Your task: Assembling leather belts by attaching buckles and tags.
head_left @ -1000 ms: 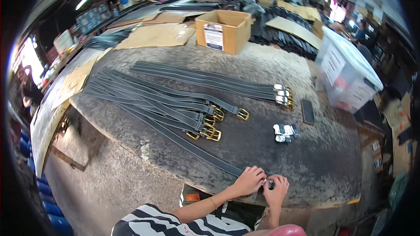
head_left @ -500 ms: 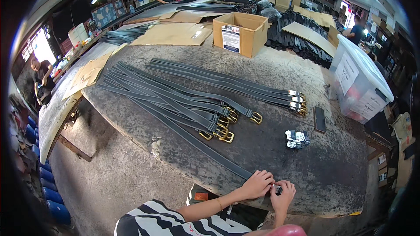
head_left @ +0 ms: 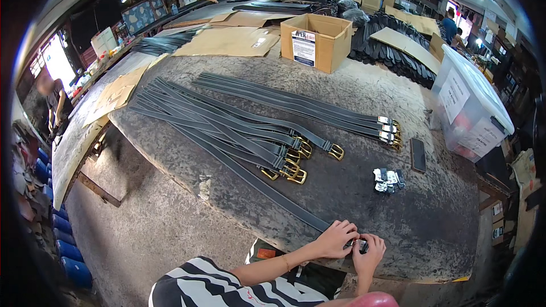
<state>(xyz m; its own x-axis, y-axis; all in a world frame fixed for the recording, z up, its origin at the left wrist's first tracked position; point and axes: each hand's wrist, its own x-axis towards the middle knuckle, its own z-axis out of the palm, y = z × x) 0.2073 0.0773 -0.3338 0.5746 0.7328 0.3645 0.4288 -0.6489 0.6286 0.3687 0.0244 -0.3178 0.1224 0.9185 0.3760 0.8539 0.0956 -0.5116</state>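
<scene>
A dark grey leather belt (head_left: 267, 191) stretches across the table toward me, its near end between my hands at the table's front edge. My left hand (head_left: 339, 240) is closed over that end, fingers bent. Right beside it, my right hand (head_left: 368, 253) pinches the same end, where a small dark and shiny part shows between the fingers; the buckle is mostly hidden. Ahead lies a loose pile of belts (head_left: 227, 128) with gold buckles (head_left: 297, 175). Farther back, a row of belts (head_left: 296, 102) carries white tags (head_left: 388, 128) by the buckles.
A small heap of black-and-white tags (head_left: 389, 180) and a dark phone (head_left: 418, 154) lie on the worn table (head_left: 421, 222). A cardboard box (head_left: 335, 48) and a translucent plastic bin (head_left: 469, 105) stand beyond. Other people work at the left and back.
My hands stay at the belt's end with only slight finger movement. The view has shifted a little. People in the background have changed posture or place.
</scene>
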